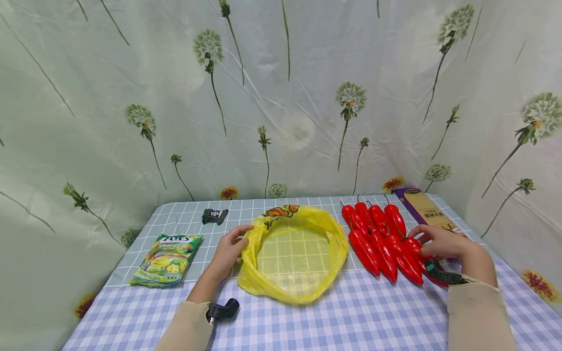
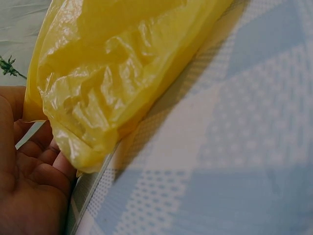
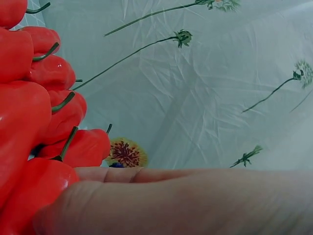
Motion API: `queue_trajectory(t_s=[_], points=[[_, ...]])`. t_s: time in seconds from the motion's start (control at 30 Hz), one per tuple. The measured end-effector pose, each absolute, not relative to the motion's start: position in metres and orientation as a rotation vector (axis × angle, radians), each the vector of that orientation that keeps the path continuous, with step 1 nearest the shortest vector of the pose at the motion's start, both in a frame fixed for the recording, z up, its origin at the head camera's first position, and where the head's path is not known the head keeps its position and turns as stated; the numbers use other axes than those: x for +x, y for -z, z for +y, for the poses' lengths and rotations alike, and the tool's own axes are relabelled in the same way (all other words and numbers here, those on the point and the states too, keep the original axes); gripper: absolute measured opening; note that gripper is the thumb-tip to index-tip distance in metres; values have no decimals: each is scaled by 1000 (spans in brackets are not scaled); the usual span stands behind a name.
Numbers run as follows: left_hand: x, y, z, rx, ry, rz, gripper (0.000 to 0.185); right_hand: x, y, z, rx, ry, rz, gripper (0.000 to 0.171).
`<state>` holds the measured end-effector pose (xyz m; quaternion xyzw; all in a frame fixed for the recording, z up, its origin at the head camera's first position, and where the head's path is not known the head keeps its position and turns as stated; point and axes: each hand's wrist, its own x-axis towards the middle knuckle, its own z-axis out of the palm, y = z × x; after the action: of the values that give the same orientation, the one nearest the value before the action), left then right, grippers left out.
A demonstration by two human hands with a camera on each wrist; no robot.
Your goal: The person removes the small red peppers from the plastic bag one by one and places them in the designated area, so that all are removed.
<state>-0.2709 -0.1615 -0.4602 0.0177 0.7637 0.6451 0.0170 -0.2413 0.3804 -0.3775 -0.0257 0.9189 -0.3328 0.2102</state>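
A yellow plastic bag (image 1: 287, 296) lies with its mouth spread wide in the middle of the table, its rim standing up. At the rim's left side my left hand (image 1: 230, 248) pinches the plastic; in the left wrist view some fingertips are hidden behind the bag (image 2: 98, 83). Several glossy red peppers (image 1: 386, 256) with green stems lie in two rows on the right. My right hand (image 1: 443, 242) curls its thumb and fingers around the rightmost front pepper (image 1: 412, 247). In the right wrist view the thumb lies along a pepper (image 3: 41, 186).
A green and yellow candy packet (image 1: 167, 261) lies at the left. Behind it sits a small black device (image 1: 215, 216). A purple and tan box (image 1: 426, 209) lies at the back right, partly behind the right hand. A floral curtain (image 1: 290, 107) hangs behind the checked tablecloth (image 1: 316, 326).
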Motion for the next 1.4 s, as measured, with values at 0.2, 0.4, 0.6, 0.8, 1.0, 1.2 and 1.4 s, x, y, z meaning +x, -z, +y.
queue_trajectory(t_s=[0.2, 0.4, 0.6, 0.8, 1.0, 1.2, 1.4], points=[[-272, 462, -162, 53, -1996, 2377, 41, -241, 378, 380, -123, 897, 2582, 55], [-271, 461, -162, 68, -2002, 2373, 41, -243, 377, 376, -115, 908, 2637, 52], [-270, 461, -162, 55, -1989, 2376, 41, -245, 373, 367, -151, 888, 2749, 49], [-271, 461, -162, 69, -2010, 2380, 41, -246, 369, 355, -128, 879, 2840, 52], [-269, 460, -162, 86, -2036, 2379, 41, -249, 365, 341, -176, 873, 2924, 48], [-268, 460, -166, 86, -2034, 2376, 41, -255, 364, 324, -237, 910, 2960, 44], [-268, 460, -168, 62, -2030, 2394, 46, -258, 363, 306, -334, 918, 3032, 38]])
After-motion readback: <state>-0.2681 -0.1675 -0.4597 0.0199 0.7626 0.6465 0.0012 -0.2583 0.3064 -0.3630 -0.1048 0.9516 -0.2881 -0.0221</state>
